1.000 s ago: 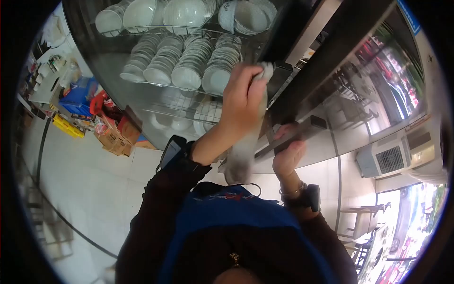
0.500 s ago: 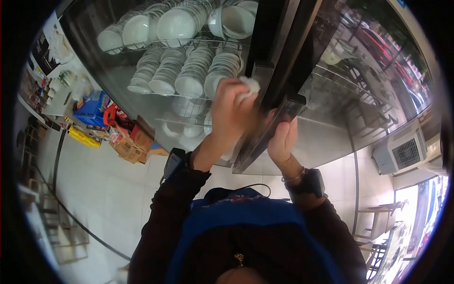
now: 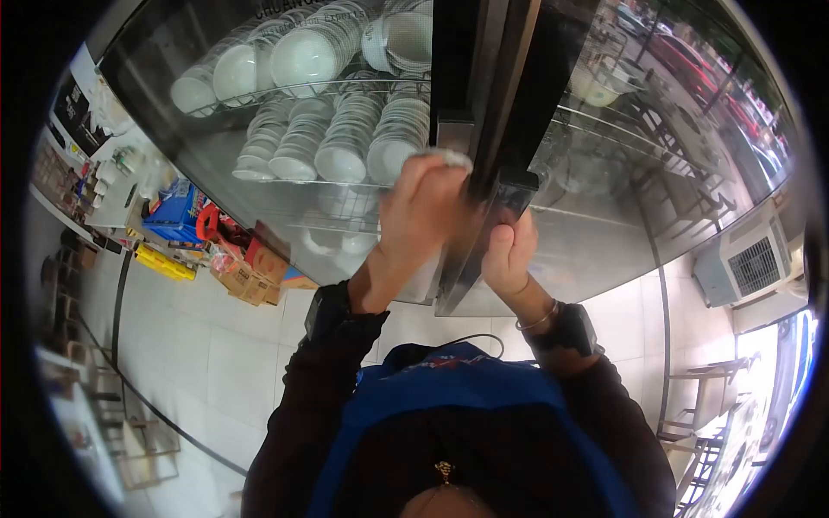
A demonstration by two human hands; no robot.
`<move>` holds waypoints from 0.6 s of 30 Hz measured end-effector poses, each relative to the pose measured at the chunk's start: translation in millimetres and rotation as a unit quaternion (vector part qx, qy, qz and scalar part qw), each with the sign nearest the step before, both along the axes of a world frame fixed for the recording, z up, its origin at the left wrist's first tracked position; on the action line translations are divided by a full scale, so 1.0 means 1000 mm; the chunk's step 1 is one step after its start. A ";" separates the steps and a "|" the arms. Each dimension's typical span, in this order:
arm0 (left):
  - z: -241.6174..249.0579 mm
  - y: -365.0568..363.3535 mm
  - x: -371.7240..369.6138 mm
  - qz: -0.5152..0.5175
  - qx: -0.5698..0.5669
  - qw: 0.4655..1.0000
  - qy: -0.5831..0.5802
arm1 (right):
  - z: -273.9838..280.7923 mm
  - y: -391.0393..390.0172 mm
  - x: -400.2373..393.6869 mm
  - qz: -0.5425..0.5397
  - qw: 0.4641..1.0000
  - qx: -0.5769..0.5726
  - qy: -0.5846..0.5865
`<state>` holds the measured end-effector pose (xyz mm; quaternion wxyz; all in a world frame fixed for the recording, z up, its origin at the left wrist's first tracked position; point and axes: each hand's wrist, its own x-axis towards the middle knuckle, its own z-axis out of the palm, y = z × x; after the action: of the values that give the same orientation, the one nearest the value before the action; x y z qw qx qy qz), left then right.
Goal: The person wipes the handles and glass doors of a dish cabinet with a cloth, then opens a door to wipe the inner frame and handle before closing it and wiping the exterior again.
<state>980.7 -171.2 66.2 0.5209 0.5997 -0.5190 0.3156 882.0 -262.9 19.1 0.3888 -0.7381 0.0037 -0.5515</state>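
Observation:
My left hand (image 3: 423,207), somewhat blurred, is closed around a white cloth (image 3: 451,159) at the inner edge of the left cabinet door. Only the top of the cloth shows above my fingers. My right hand (image 3: 511,255) grips the dark door handle (image 3: 518,186) of the right glass door, thumb towards me and the other fingers partly hidden. Behind the left glass door, stacked white bowls (image 3: 341,161) rest on wire racks.
A blue crate (image 3: 177,211), a yellow object (image 3: 164,262) and cardboard boxes (image 3: 246,281) are at the left. An air cooler (image 3: 749,263) stands at the right, with wooden stools (image 3: 704,397) below it. Street reflections cover the right glass door.
The view has shifted, moving the cabinet slightly left in the frame. My left hand has turned over the cloth, which now shows less. My right hand stays on the handle.

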 end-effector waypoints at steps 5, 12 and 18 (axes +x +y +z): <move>0.016 -0.007 0.001 0.021 -0.041 0.998 -0.038 | -0.003 -0.003 -0.003 0.004 1.000 -0.010 0.014; -0.039 0.006 0.003 0.006 -0.004 0.999 0.032 | -0.013 -0.008 -0.007 0.001 0.998 -0.056 0.041; 0.000 -0.012 0.003 0.027 -0.091 0.994 0.053 | -0.001 0.001 0.001 0.033 0.999 0.031 -0.008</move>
<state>984.1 -182.9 65.7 0.5913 0.5794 -0.4437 0.3433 882.9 -262.3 17.7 0.4293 -0.7212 -0.0068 -0.5436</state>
